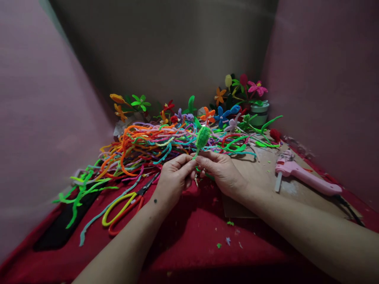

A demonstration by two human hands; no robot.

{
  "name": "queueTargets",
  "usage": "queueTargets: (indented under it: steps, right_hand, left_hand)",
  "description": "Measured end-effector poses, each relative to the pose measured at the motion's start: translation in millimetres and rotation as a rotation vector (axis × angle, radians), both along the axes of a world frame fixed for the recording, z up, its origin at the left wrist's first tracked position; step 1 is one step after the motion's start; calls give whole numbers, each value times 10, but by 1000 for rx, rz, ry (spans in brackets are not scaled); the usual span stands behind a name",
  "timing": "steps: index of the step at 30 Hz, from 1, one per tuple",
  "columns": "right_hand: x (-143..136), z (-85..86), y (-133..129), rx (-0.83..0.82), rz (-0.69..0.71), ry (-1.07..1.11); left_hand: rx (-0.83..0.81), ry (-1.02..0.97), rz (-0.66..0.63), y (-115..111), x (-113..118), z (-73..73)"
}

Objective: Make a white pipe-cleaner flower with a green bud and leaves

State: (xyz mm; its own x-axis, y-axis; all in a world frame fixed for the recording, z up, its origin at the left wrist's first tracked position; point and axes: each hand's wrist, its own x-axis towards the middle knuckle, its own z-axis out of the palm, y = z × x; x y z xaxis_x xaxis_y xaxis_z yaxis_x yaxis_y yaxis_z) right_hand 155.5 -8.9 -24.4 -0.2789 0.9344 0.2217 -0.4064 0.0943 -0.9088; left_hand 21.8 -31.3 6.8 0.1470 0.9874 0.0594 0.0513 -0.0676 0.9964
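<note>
A green pipe-cleaner bud on a thin green stem stands upright between my hands, in the middle of the head view. My left hand pinches the stem below the bud with thumb and forefinger. From the other side, my right hand grips the same stem, its fingertips meeting those of the left. The lower end of the stem is mostly hidden by the fingers. Right behind the bud lies a big heap of loose pipe cleaners in many colours.
Scissors with yellow and orange handles lie left of my left wrist. A pink glue gun rests on cardboard at the right. Finished pipe-cleaner flowers and a striped pot stand behind. Scraps dot the red cloth.
</note>
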Motion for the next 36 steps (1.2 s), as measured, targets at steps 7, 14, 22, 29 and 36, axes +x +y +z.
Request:
queueTargets:
  steps: [7,14,22,29,36]
  right_hand:
    - [-10,-19,13,38,9,57]
    - [5,5,13,7,22,52]
    - [-2,21,11,-62,106,114]
    - [-14,-3,21,-139,135,192]
    - [-29,-11,20,-151,19,170]
  left_hand:
    - [-87,-165,-39,17,-6,-14]
    - [-142,-292,-149,32,-19,-41]
    - [-215,-415,-297,81,-79,-88]
    - [-211,-265,-271,61,-63,-30]
    - [513,633,160,-8,9,-126]
